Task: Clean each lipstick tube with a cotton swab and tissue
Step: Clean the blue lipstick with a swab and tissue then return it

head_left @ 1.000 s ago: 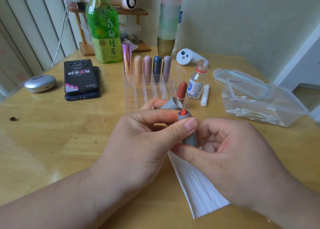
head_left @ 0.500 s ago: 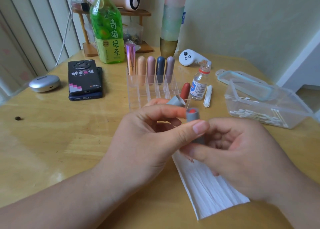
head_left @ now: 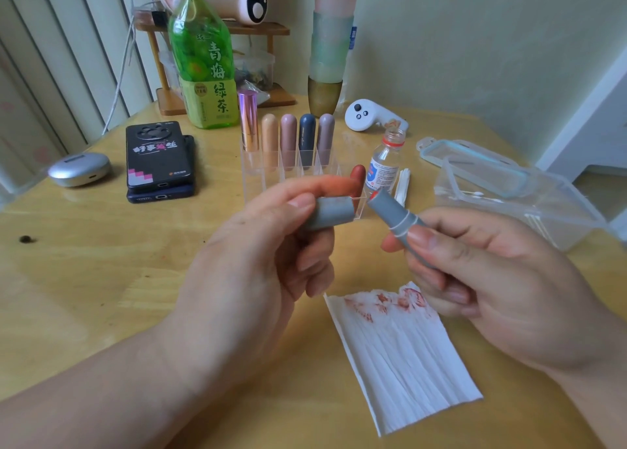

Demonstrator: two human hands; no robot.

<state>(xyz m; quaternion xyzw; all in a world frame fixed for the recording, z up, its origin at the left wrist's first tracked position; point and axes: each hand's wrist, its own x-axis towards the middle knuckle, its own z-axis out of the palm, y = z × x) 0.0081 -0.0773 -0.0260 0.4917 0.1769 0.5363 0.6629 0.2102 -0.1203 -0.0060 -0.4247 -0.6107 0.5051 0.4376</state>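
Observation:
My left hand (head_left: 258,265) pinches a grey lipstick cap (head_left: 330,215) between thumb and forefinger. A short gap to its right, my right hand (head_left: 481,279) grips the grey lipstick tube (head_left: 395,218), tilted up-left with its red tip showing. Below both lies a white tissue (head_left: 403,357) smeared with red at its top edge. A clear organizer (head_left: 258,173) behind holds several capped lipsticks (head_left: 288,136) and one red lipstick (head_left: 358,175). Cotton swabs (head_left: 539,221) lie in an open clear plastic box (head_left: 515,197) at the right.
A small open bottle (head_left: 385,163) and a few swabs (head_left: 403,184) stand right of the organizer. Two stacked phones (head_left: 157,160), a silver case (head_left: 78,169), a green tea bottle (head_left: 205,58), a white controller (head_left: 369,115) and a box lid (head_left: 475,163) lie around the wooden table (head_left: 84,272).
My hands have drawn apart and risen off the tissue. The cap now sits away from the tube, and the tissue's red-stained top edge has come into sight.

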